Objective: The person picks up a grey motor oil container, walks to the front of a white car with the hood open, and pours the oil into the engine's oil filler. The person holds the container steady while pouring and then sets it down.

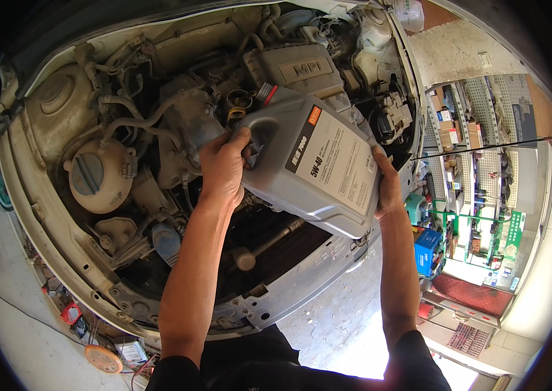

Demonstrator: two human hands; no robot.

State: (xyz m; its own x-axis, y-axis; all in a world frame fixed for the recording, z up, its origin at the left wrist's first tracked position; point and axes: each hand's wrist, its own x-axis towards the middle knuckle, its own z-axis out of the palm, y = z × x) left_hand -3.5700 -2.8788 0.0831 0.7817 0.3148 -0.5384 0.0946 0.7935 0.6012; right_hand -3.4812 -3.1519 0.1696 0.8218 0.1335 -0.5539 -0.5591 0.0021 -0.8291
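A grey plastic engine-oil jug (334,161) is held tilted over the engine bay, its printed label facing up. My left hand (224,159) grips the jug by its handle. On the jug's base end, at the right, my right hand (387,183) supports it. The threaded neck (267,94) with a red ring points up and left, apart from a round opening (239,99) on the engine. A yellow part (235,115) sits just below that opening. No oil stream can be seen. Behind the neck lies the engine cover (305,68), marked MPI.
A coolant reservoir (109,181) with a dark cap stands at the left of the bay. The front crossmember (300,278) runs between my body and the engine. A thin rod (481,147) reaches out at the right, before shelves (481,112) of boxed goods. A blue box (427,251) stands below.
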